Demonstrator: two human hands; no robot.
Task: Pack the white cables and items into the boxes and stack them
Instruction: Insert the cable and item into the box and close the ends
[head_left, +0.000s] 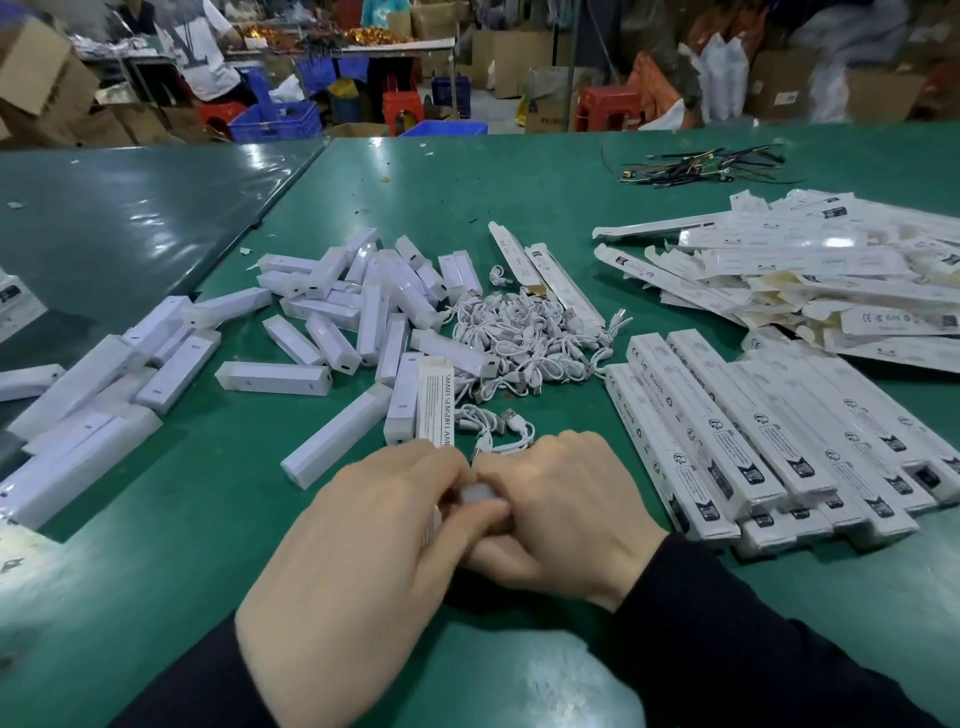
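Observation:
My left hand (363, 540) and my right hand (561, 514) meet at the table's near middle, both curled around one long white box (435, 410) printed "SMART SENSOR LAMP"; its near end is hidden between my fingers. A tangle of coiled white cables (524, 343) lies just beyond, with a loose cable (493, 423) right by my knuckles. White lamp bars (363, 296) are heaped left of the cables. Closed boxes (753, 436) lie stacked in rows to my right.
Flat unfolded boxes (810, 270) are piled at the far right. More lamp bars (93, 395) lie at the left edge. Black cable ties (701, 166) sit at the back of the green table (156, 571). A person, crates and cartons stand beyond.

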